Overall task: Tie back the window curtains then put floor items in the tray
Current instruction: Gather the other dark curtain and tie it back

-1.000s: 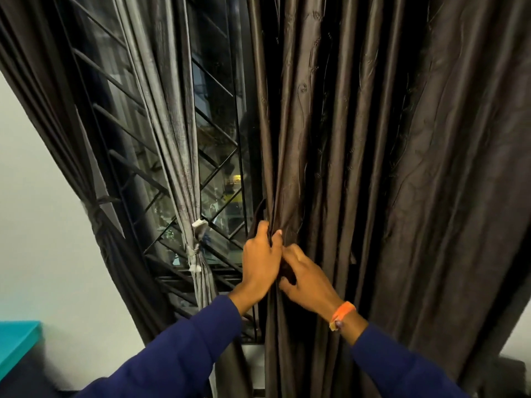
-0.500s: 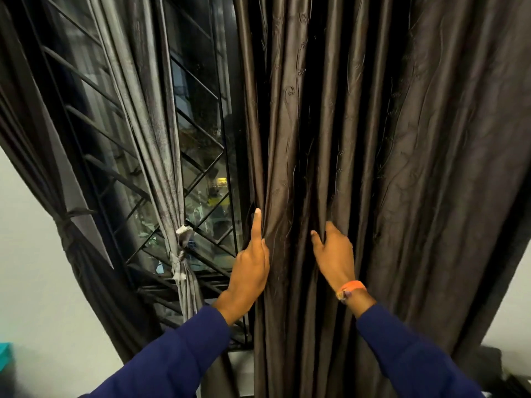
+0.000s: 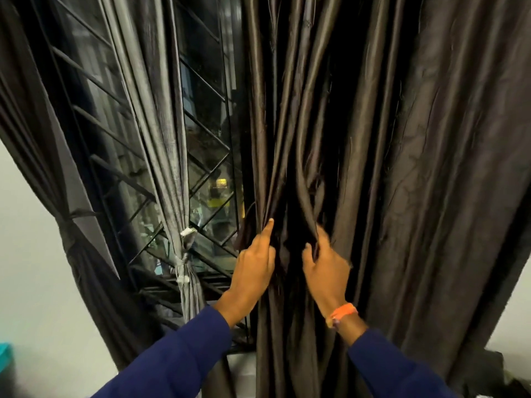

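Both in the dark curtain point(image 3: 373, 168), hanging loose right of the window point(image 3: 207, 133). Left hand point(image 3: 254, 265) pinching its inner edge; right hand point(image 3: 326, 267) curled round folds. Probably soft, slippery, rather heavy: better gathered at mid-height, whole bundle.

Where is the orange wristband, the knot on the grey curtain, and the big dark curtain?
orange wristband point(image 3: 343, 311): head view, middle of the band on the right wrist.
knot on the grey curtain point(image 3: 182, 259): head view, the tied bunch.
big dark curtain point(image 3: 416, 173): head view, a broad fold.
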